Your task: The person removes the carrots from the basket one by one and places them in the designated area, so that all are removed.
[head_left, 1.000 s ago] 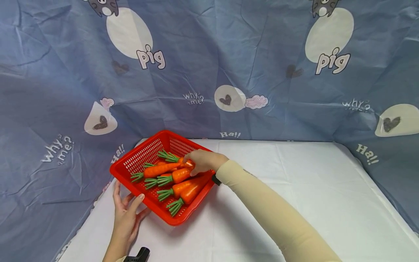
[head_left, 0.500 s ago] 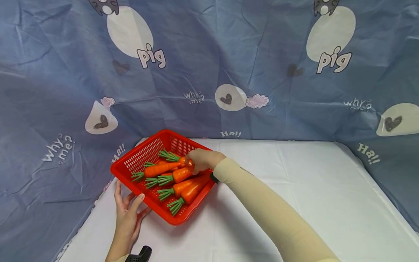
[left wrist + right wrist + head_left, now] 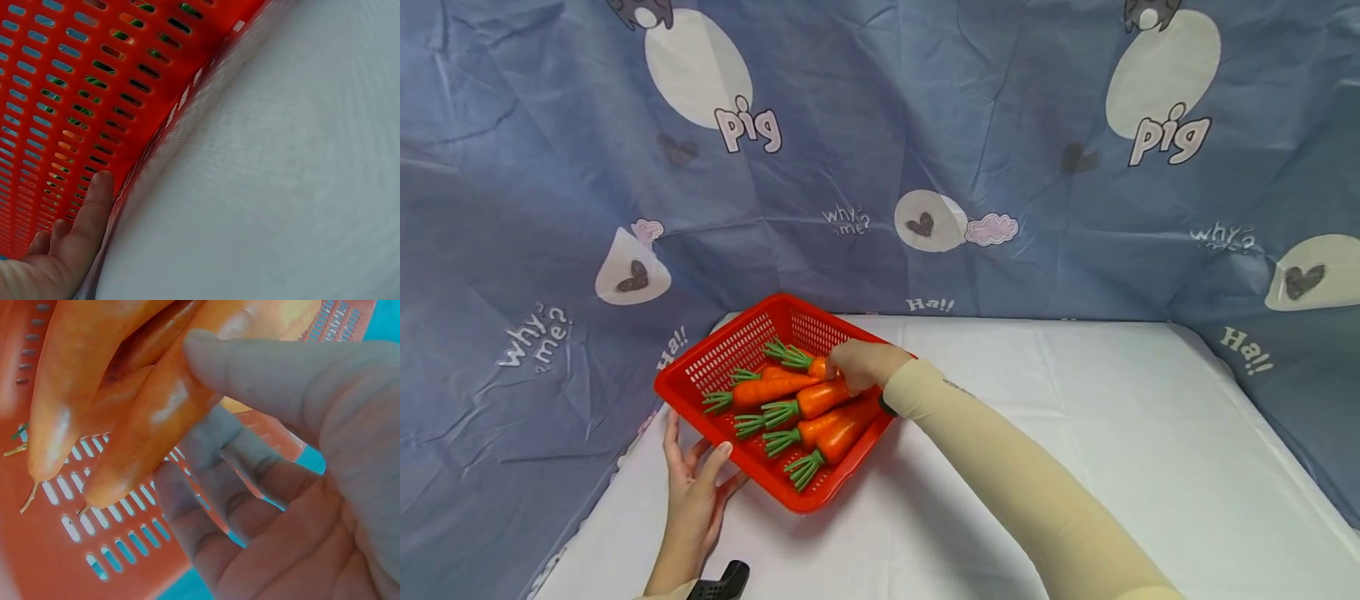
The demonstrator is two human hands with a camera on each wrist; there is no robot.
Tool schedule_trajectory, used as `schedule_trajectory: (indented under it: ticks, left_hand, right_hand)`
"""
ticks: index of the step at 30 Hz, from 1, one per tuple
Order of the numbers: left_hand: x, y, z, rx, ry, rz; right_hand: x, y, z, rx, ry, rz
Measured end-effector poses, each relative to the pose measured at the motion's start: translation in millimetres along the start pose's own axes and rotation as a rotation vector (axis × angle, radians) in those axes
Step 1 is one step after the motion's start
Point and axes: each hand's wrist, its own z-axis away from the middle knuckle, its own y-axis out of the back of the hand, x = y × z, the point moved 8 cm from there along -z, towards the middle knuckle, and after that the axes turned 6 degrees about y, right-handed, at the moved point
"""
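Note:
A red plastic basket (image 3: 700, 423) with slotted walls holds several orange carrots (image 3: 827, 398) with green stalks, most of them pointing toward the left. My left hand (image 3: 691, 492) is at the basket's near left side, fingers spread and the thumb tip by the rim; the left wrist view shows a finger (image 3: 94, 200) against the slotted wall. My right hand (image 3: 868, 364) reaches over the right side into the basket. In the right wrist view it pinches a carrot (image 3: 165, 412), thumb (image 3: 206, 356) on top and fingers below. Another carrot (image 3: 69, 394) lies beside that one.
A white cloth (image 3: 1000, 450) covers the table under the basket and to its right. Behind and to the left hangs a blue printed curtain (image 3: 790, 192), close to the basket's back corner. The right sleeve (image 3: 1000, 467) crosses over the table.
The right hand has shifted slightly among the carrots. The left hand stays at the basket's side, and the basket keeps its place apart from a small drift of the view.

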Motion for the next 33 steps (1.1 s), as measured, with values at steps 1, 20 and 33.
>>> schedule_trajectory:
  ticks: [1, 20, 33]
  left_hand:
    - [0.0, 0.3, 0.2, 0.0, 0.0, -0.002]
    - [-0.2, 0.2, -1.2, -0.007, 0.009, 0.021]
    - [-1.4, 1.5, -1.4, 0.008, 0.009, 0.019]
  right_hand:
    - [-0.1, -0.4, 0.3, -0.002, -0.004, -0.003]
    - [-2.7, 1.4, 4.1, -0.009, 0.036, -0.02]
    - [-2.9, 19.5, 13.8, 0.056, 0.119, -0.064]
